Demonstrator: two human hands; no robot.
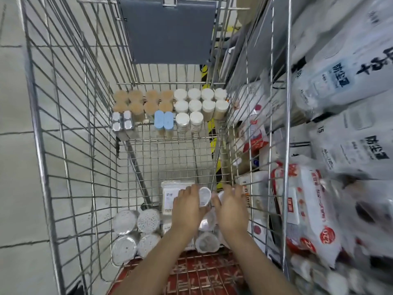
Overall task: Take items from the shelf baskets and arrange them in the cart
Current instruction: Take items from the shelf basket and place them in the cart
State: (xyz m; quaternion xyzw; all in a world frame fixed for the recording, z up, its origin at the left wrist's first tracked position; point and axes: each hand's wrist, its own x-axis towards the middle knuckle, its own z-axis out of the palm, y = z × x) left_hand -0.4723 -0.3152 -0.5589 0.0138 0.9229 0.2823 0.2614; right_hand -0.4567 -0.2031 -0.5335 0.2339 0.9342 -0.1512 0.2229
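Observation:
Both my hands reach down into the wire cart [70, 158] near its right front corner. My left hand [188, 206] grips a small clear round tub with a white lid [204, 196]. My right hand [230, 207] curls round another white-lidded tub [221, 195], mostly hidden behind its fingers. Under my hands lie more clear round tubs [207, 241] and a flat clear packet of cotton swabs [173, 191]. Round cotton swab tubs [136, 228] stand at the front left of the cart floor.
At the cart's far end stand rows of tan-lidded [143, 101], white-lidded [201, 101] and blue-lidded [163, 120] tubs, plus a silver pack [123, 123]. The folded grey child seat [170, 28] hangs above. Shelf baskets with bagged goods [344, 124] line the right side.

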